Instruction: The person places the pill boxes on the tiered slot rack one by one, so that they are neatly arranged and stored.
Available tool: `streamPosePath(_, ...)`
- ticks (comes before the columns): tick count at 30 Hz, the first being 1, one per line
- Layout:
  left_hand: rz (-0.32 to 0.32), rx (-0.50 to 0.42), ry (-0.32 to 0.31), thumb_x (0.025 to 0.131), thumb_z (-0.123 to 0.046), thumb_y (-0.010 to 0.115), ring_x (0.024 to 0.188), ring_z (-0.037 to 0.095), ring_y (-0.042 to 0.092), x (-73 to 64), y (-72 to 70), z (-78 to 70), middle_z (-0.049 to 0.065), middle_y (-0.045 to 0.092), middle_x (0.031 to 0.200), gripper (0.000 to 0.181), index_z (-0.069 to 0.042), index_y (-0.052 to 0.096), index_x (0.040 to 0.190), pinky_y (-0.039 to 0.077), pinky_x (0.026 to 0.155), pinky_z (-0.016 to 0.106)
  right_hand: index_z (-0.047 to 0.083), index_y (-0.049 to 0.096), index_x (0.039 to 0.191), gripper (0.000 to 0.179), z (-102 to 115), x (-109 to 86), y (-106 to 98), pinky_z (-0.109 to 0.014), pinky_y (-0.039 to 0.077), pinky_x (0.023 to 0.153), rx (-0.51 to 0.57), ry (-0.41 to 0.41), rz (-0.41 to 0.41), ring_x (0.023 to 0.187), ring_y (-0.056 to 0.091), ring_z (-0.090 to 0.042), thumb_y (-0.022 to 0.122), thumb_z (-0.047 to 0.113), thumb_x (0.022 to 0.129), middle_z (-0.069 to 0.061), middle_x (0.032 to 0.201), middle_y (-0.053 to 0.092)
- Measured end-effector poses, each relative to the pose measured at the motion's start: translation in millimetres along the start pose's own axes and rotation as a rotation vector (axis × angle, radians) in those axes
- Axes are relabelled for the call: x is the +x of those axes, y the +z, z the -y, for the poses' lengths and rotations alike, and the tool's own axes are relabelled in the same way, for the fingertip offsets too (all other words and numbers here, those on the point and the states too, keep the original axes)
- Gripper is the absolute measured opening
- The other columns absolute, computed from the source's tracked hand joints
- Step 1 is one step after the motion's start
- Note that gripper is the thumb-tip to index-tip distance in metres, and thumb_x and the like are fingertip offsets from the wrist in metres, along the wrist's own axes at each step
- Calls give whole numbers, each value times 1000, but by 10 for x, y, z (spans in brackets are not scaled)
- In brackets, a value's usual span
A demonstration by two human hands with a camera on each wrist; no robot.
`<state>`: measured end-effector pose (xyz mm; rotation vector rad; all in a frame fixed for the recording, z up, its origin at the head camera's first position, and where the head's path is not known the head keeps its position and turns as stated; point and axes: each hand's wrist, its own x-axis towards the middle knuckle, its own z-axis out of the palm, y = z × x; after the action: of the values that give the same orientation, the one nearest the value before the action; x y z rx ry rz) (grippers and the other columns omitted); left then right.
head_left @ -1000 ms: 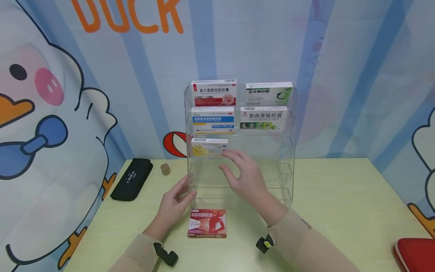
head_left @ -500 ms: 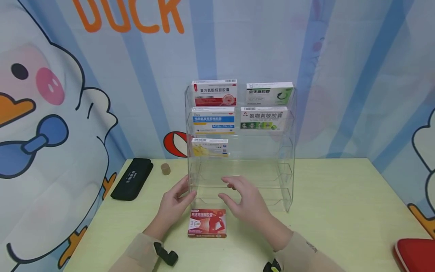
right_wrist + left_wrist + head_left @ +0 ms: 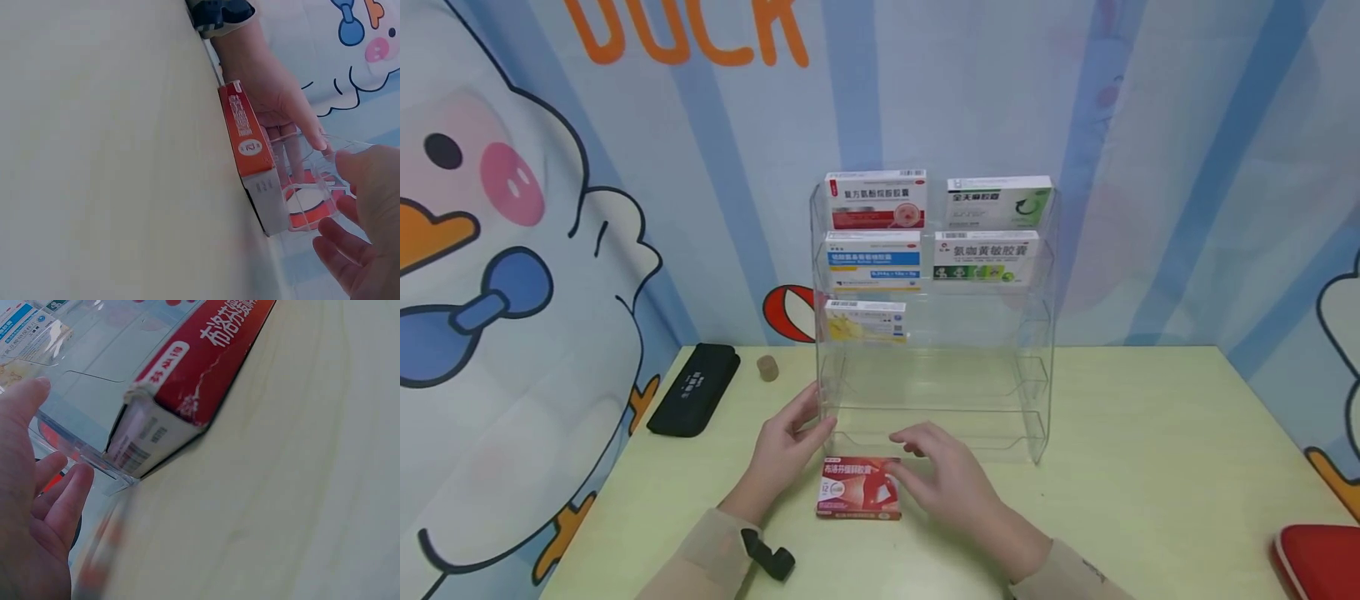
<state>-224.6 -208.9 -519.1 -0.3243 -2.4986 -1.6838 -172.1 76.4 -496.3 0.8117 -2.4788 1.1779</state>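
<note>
A clear acrylic display rack [image 3: 932, 379] stands on the table. My left hand [image 3: 786, 442] holds its lower left side, thumb toward the front and fingers along the outside. In front of the rack lies a red medicine box [image 3: 857, 489], face up; the left wrist view shows the box's barcoded end [image 3: 140, 440] close up. My right hand [image 3: 951, 479] is at the box's right edge, thumb overlapping it in the head view, fingers loosely bent and apart. The right wrist view shows a gap between this right hand [image 3: 369, 219] and the box's white end [image 3: 265, 200].
The rack's upper tiers hold a red-and-white box [image 3: 876, 202], a green-and-white box [image 3: 998, 204], a blue-striped box [image 3: 874, 262], a white-and-green box [image 3: 985, 258] and a yellow-and-white box [image 3: 865, 322]. A black case [image 3: 694, 390], a small brown cylinder [image 3: 767, 368] and a red case [image 3: 1318, 560] lie around.
My right hand has come down from the yellow-and-white box on the third tier to the red box on the table. The left hand stays at the rack's side.
</note>
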Motion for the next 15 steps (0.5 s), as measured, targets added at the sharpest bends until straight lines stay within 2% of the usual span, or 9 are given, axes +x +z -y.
streamPosePath(5,0,-5,2,106,-29,77,148,32,63,12,2,3,6,64,161,66,-33,50,166,61,112,35,12,76,131,37,-36,-88,30,-41,66,103,-57,44,55,117,76,-19,84,27,98,1,129,77)
streamPosePath(9,-3,-5,1,106,-28,77,147,33,64,21,4,19,7,65,160,66,-32,50,166,62,111,36,14,77,129,35,-61,-122,59,-43,65,108,-68,17,38,122,75,-19,85,27,97,3,128,78)
streamPosePath(15,1,-21,1,106,-24,77,147,35,64,14,-8,31,10,65,159,66,-29,50,166,62,109,33,19,77,125,33,-60,-170,116,-43,65,106,-84,-3,44,121,74,-16,87,27,94,6,126,78)
